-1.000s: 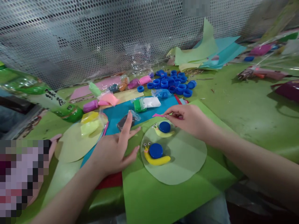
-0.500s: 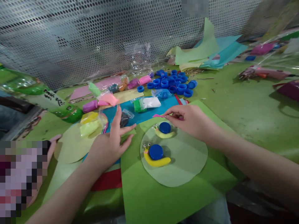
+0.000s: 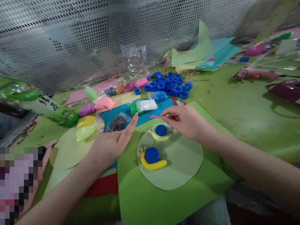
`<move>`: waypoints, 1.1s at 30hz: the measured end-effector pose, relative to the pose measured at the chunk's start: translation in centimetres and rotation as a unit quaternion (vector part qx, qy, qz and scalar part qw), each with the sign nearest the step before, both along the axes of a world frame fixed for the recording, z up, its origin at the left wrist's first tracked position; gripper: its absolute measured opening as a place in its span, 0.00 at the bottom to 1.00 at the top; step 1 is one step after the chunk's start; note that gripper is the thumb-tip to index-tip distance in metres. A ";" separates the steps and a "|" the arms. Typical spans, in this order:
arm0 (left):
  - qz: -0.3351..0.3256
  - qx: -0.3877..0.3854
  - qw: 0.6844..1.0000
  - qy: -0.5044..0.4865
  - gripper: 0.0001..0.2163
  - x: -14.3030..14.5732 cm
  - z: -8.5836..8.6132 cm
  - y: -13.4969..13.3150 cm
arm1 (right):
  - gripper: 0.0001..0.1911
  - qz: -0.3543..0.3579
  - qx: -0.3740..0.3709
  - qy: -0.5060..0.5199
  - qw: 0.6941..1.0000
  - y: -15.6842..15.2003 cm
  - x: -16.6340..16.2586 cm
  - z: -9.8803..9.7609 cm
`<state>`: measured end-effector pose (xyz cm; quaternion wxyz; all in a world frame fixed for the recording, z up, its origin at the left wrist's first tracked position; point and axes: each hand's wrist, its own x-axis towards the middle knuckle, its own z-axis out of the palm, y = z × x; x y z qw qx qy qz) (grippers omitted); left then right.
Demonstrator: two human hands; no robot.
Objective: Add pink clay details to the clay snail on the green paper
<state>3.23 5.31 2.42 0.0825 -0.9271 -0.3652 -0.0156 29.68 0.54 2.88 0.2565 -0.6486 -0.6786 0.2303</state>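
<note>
**Q:** What is the setting?

**A:** Green table (image 3: 246,103) covered in craft clutter, backed by a perforated metal screen (image 3: 70,37). A bright green paper sheet (image 3: 164,200) lies nearest the person, with a pale green paper circle (image 3: 185,159) on top.

**Q:** What sits on the circle?

**A:** Two clay snails with blue bottle-cap shells: a yellow snail (image 3: 151,157) in front and a paler snail (image 3: 159,132) behind it.

**Q:** And the hands?

**A:** The right hand (image 3: 187,120) pinches a thin pink strip (image 3: 155,116) between thumb and fingertips, just above the paler snail. The left hand (image 3: 112,143) is open and flat, fingers straight and close together, holding nothing, its fingertips near a wrapped dark clay packet (image 3: 117,122) on blue paper (image 3: 110,114).

**Q:** Anything else?

**A:** Wrapped clay pieces in many colours, a pile of blue bottle caps (image 3: 171,84), and a green bottle (image 3: 39,101) lying at the left.
</note>
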 end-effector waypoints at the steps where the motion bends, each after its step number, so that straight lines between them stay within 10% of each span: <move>1: 0.011 -0.006 1.000 -0.001 0.21 0.0 -0.1 0.0 | 0.08 0.000 -0.002 0.002 1.000 0.0 0.0 0.0; 10: 0.128 -0.182 0.960 -0.173 0.27 1.3 1.8 -1.1 | 0.11 -0.008 -0.027 0.049 0.998 0.9 0.5 -1.1; 17: 0.244 -0.475 0.730 -0.426 0.21 0.8 4.0 -2.7 | 0.12 0.046 -0.028 0.095 0.994 1.0 0.5 -2.1; 23: 0.277 -0.582 0.555 -0.525 0.10 1.1 4.6 -3.8 | 0.14 0.045 -0.026 0.162 0.985 0.9 -1.4 -2.7; 33: 0.222 -0.662 0.406 -0.589 0.23 3.5 7.4 -7.6 | 0.15 0.034 -0.020 0.257 0.966 3.7 -2.0 -4.1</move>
